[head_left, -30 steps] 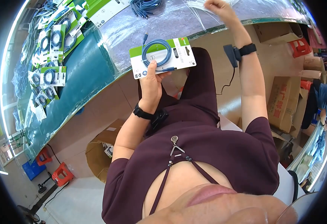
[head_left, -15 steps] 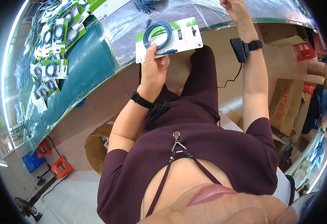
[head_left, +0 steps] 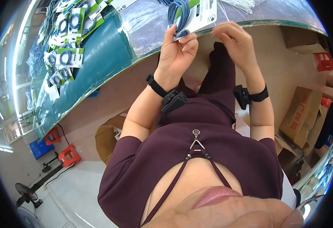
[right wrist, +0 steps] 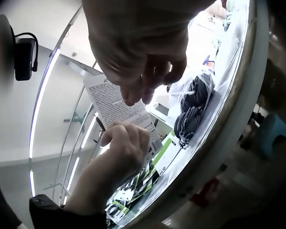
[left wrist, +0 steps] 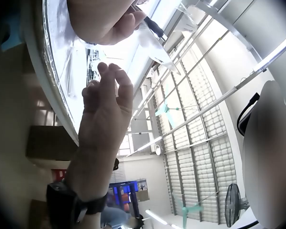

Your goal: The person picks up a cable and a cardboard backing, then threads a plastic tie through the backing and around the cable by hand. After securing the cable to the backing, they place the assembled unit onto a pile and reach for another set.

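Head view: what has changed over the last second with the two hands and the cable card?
The left hand has lifted the cable card up toward the table edge; it grips it as before. The right hand has come down from the clear bags at the top and inward, now close beside the card, fingers curled; whether it holds anything is unclear. The packaged cables on the table lie as before.

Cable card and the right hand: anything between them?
Nothing: head view shows a bare gap between the cable card, held by the left hand, and the right hand.
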